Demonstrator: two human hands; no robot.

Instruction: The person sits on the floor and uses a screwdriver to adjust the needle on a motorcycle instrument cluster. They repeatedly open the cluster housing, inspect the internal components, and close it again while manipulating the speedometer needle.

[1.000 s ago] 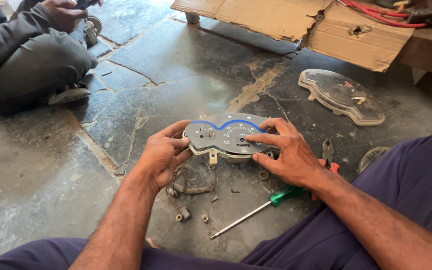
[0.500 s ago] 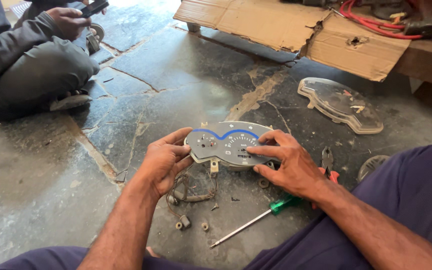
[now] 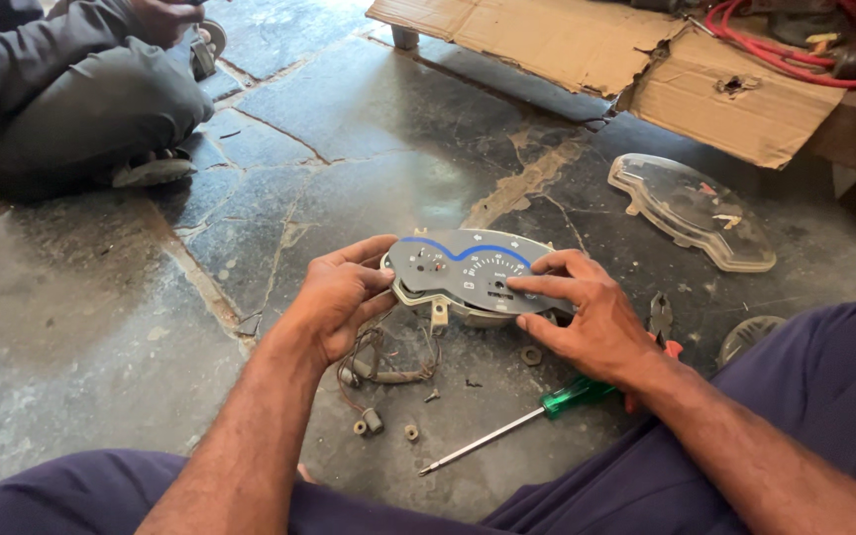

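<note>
I hold a grey instrument cluster [image 3: 458,272] with a blue arc and small dials above the stone floor. My left hand [image 3: 337,297] grips its left edge. My right hand [image 3: 587,317] holds the right side, with fingers laid over the dial face. Loose wires with small sockets [image 3: 383,362] hang below the cluster onto the floor.
A green-handled screwdriver [image 3: 507,426] lies under my right wrist, pliers [image 3: 661,322] beside it. A clear cluster cover [image 3: 691,208] rests at right, near torn cardboard [image 3: 626,59]. Small sockets [image 3: 369,424] lie on the floor. Another person sits at upper left [image 3: 71,99].
The cluster has tilted a little toward me and my right fingers have slid further over its face. The view has shifted slightly.
</note>
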